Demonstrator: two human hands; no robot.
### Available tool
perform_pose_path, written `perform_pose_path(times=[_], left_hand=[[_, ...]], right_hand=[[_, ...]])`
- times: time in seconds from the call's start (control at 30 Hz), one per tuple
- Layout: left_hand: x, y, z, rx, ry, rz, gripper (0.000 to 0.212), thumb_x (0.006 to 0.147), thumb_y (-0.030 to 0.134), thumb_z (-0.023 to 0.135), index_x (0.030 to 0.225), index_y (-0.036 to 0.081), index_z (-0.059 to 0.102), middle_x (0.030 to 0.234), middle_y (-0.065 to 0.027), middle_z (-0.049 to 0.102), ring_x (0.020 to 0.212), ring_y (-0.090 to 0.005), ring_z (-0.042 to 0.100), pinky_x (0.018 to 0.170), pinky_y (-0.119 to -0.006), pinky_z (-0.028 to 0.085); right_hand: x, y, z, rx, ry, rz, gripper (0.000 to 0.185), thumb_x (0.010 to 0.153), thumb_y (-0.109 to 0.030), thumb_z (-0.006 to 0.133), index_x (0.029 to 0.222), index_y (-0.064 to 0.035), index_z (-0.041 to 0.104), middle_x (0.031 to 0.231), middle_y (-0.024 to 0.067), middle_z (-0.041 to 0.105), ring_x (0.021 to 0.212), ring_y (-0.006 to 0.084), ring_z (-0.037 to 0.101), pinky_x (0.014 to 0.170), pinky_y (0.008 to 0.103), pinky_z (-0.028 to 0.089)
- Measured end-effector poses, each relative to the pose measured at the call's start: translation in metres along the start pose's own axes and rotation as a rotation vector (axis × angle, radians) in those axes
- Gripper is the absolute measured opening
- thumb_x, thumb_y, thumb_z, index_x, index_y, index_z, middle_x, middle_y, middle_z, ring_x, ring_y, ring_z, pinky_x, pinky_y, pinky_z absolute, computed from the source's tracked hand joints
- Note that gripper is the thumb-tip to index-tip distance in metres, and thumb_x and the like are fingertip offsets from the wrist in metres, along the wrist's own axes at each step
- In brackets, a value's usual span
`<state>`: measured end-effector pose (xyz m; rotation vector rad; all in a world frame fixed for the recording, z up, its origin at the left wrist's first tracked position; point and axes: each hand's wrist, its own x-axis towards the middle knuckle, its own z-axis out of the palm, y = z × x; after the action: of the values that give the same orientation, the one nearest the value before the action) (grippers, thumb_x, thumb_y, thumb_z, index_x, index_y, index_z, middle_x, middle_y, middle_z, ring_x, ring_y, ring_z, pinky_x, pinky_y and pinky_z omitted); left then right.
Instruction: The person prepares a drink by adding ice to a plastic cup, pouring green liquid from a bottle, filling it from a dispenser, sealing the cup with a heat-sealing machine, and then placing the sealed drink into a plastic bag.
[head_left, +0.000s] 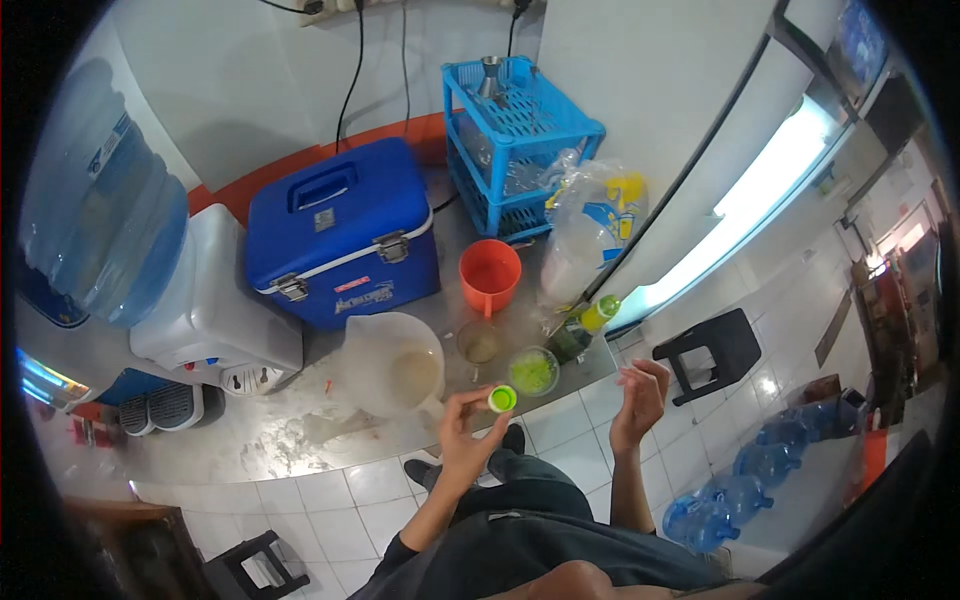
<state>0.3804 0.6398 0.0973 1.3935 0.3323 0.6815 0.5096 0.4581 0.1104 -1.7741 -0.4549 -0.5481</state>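
My left hand (466, 435) pinches a small round cap or cup (502, 399), pale outside and bright green inside, between thumb and fingers at the counter's front edge. Just beyond it stands a clear plastic cup (534, 371) with bright green contents. My right hand (641, 401) is raised over the floor to the right of the counter, fingers loosely curled and nothing visible in it. A dark green bottle (571, 341) with a yellow-green top stands near the counter's right end. Left of the cup are a small glass mug (478, 343) and a white plastic pitcher (394, 360) with cloudy liquid.
An orange mug (490, 276), a blue cooler box (341, 232) and a blue plastic rack (517, 127) holding a jigger stand behind. A plastic bag (589, 232) sits beside a refrigerator (660, 150). A water dispenser (225, 300) is left; a black stool (709, 352) stands right.
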Motion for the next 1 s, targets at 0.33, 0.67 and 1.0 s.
perform_pose_path(times=[0.33, 0.67, 1.0], left_hand=[[0.022, -0.048, 0.071, 0.754, -0.125, -0.007, 0.039, 0.074, 0.003, 0.07, 0.11, 0.008, 0.056, 0.103, -0.0087, 0.059, 0.068, -0.0243, 0.055, 0.071, -0.037, 0.046], [0.047, -0.028, 0.103, 0.953, -0.14, 0.158, 0.037, 0.078, 0.007, 0.069, 0.113, 0.006, 0.057, 0.111, -0.012, 0.057, 0.079, -0.0217, 0.059, 0.07, -0.033, 0.047], [0.112, 0.021, 0.15, 0.749, -0.369, 0.365, 0.043, 0.077, 0.001, 0.067, 0.119, 0.007, 0.058, 0.107, -0.0086, 0.053, 0.073, -0.0192, 0.053, 0.07, -0.03, 0.045]], right_hand=[[0.036, 0.055, -0.06, -0.125, -0.229, -0.036, 0.017, 0.081, 0.006, 0.056, 0.087, -0.0049, 0.066, 0.093, 0.0111, 0.056, 0.091, 0.0256, 0.056, 0.076, 0.0341, 0.047], [0.053, 0.079, -0.054, 0.009, -0.321, -0.064, 0.018, 0.081, 0.008, 0.056, 0.088, -0.004, 0.067, 0.084, 0.0102, 0.059, 0.088, 0.0244, 0.058, 0.071, 0.0327, 0.047], [0.127, 0.029, -0.041, 0.091, -0.44, -0.191, 0.012, 0.082, 0.001, 0.06, 0.092, -0.002, 0.066, 0.091, 0.0115, 0.061, 0.086, 0.0272, 0.059, 0.074, 0.0337, 0.047]])
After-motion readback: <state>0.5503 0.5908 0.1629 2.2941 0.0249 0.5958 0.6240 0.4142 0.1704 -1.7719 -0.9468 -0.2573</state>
